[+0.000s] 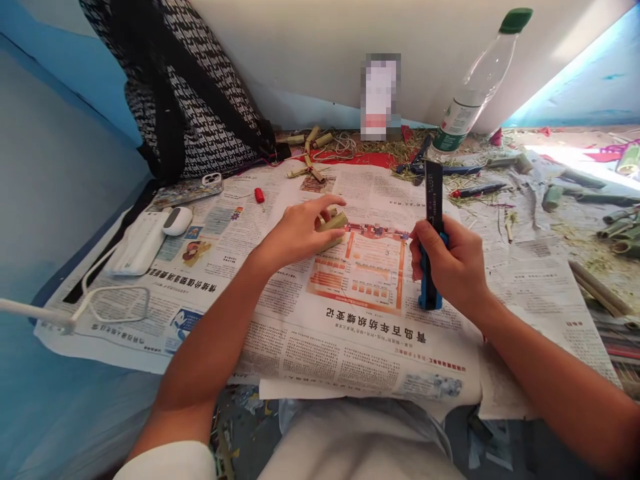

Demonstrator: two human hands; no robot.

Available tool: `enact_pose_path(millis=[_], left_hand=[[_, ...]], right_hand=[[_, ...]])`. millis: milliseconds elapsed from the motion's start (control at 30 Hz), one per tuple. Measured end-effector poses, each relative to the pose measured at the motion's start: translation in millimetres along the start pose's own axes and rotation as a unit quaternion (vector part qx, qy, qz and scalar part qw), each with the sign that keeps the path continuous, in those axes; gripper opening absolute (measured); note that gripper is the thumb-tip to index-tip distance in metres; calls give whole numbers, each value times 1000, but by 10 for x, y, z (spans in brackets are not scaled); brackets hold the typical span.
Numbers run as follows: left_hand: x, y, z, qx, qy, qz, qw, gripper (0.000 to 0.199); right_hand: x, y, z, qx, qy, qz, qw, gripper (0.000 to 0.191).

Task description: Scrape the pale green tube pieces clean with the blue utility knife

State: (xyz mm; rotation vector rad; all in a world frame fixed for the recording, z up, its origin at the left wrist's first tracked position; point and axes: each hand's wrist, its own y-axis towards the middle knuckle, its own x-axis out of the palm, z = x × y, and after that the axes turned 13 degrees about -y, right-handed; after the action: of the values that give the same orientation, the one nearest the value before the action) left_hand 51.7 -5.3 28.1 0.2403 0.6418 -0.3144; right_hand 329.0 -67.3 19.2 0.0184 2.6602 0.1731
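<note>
My left hand (305, 230) rests over short green bamboo pieces (334, 223) on the newspaper (280, 340), its thumb and fingers curved around them. My right hand (450, 260) is wrapped round a black and blue tool (433, 200), which looks like a folding saw or cutter. The tool stands upright in the fist, just right of the orange printed panel. A joined bamboo figure (313, 157) lies beyond my left hand.
A backpack (185, 87) leans at the back left, near a phone (187, 190), a white power bank (140, 243) and a red item (259, 195). Behind my right hand are pliers (445, 169), a red-tipped pen (477, 191) and a bottle (463, 113). Bamboo sticks (605, 287) lie right.
</note>
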Motion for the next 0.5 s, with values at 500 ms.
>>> enact_pose_path(millis=[500], left_hand=[[-29,-15,202,-4,159,67,985,39]], right_hand=[[-58,210,40,-92,5,164,982,28]])
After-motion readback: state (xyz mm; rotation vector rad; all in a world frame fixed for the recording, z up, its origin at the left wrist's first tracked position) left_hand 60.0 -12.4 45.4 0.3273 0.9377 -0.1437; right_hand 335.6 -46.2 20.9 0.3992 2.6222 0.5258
